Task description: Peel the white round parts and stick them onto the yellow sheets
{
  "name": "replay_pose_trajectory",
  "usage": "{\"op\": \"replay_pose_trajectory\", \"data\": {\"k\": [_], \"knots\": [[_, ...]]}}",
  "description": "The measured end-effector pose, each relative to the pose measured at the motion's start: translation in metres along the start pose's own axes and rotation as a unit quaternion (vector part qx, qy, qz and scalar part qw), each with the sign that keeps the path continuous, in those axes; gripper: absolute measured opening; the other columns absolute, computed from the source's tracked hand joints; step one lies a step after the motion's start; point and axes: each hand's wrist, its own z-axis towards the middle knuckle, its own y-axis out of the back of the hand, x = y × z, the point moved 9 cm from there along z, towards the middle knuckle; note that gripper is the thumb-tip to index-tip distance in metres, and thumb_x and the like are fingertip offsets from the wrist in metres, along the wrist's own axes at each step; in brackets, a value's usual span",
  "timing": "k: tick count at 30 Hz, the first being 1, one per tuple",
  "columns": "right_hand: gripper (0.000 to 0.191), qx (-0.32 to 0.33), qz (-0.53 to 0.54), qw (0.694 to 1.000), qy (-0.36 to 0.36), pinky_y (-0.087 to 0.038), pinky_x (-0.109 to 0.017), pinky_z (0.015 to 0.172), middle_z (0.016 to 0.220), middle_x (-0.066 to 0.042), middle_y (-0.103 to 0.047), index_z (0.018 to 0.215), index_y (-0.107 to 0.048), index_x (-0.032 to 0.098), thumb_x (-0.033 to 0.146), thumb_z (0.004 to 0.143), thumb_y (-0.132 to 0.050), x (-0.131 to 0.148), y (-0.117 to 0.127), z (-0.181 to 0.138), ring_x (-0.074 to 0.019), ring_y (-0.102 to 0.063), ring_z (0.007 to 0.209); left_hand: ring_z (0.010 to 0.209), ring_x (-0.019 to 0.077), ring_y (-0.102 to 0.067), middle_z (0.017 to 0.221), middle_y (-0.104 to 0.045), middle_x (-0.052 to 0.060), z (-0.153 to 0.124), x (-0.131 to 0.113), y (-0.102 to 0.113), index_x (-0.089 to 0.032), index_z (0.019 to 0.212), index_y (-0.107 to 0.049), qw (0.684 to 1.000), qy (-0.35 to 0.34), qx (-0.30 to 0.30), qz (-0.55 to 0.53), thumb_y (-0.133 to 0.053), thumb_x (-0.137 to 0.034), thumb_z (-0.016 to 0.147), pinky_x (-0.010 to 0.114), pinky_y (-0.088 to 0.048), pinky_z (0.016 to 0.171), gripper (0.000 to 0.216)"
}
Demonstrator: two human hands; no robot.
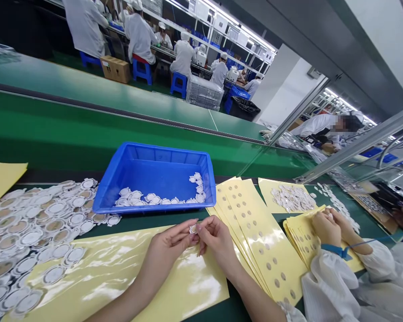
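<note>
Between the fingertips of both hands is a small round white piece [193,229] with a light ring on its face. My left hand [168,248] pinches it from the left, and my right hand [218,241] pinches it from the right. Beneath them lies a glossy yellow sheet [144,286]. Just beyond the hands stands a blue tray [154,210] with small white pieces along its near side and right corner. To the left spreads a pile of larger white round tabbed pieces [53,209], partly overlapping the sheet.
Right of my hands lie stacked yellow sheets [255,219] with rows of round dots. A co-worker's hands [329,226] work beside a heap of white pieces [292,198] on another sheet. A metal post [302,107] rises behind. Several people in white coats sit farther back.
</note>
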Motion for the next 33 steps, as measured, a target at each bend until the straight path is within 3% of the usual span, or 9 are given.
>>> {"op": "replay_pose_trajectory", "data": {"k": [8,33], "knots": [[0.044,-0.002,0.003,1.0,-0.005,-0.042,-0.015,0.038,0.048,0.006,-0.054,0.073,-0.055,0.017,0.056,0.073,-0.074,-0.0041,0.001,0.0009,-0.0057,-0.046,0.036,0.093,0.022,-0.071,0.092,-0.077,-0.002,-0.0001,0.0007,-0.001,-0.024,0.102,-0.075,1.0,0.004,-0.003,0.011,-0.078,-0.04,0.052,0.025,-0.057,0.082,0.053],[0.046,-0.009,0.004,1.0,0.0,-0.043,-0.014,0.035,0.051,0.005,-0.057,0.073,-0.056,0.016,0.057,0.07,-0.076,-0.0067,0.0007,0.0018,-0.0046,-0.047,0.036,0.09,0.0206,-0.072,0.087,-0.077,-0.003,-0.0006,0.0012,-0.0013,-0.023,0.102,-0.075,1.0,0.007,-0.003,0.006,-0.08,-0.041,0.051,0.023,-0.057,0.082,0.055]]}}
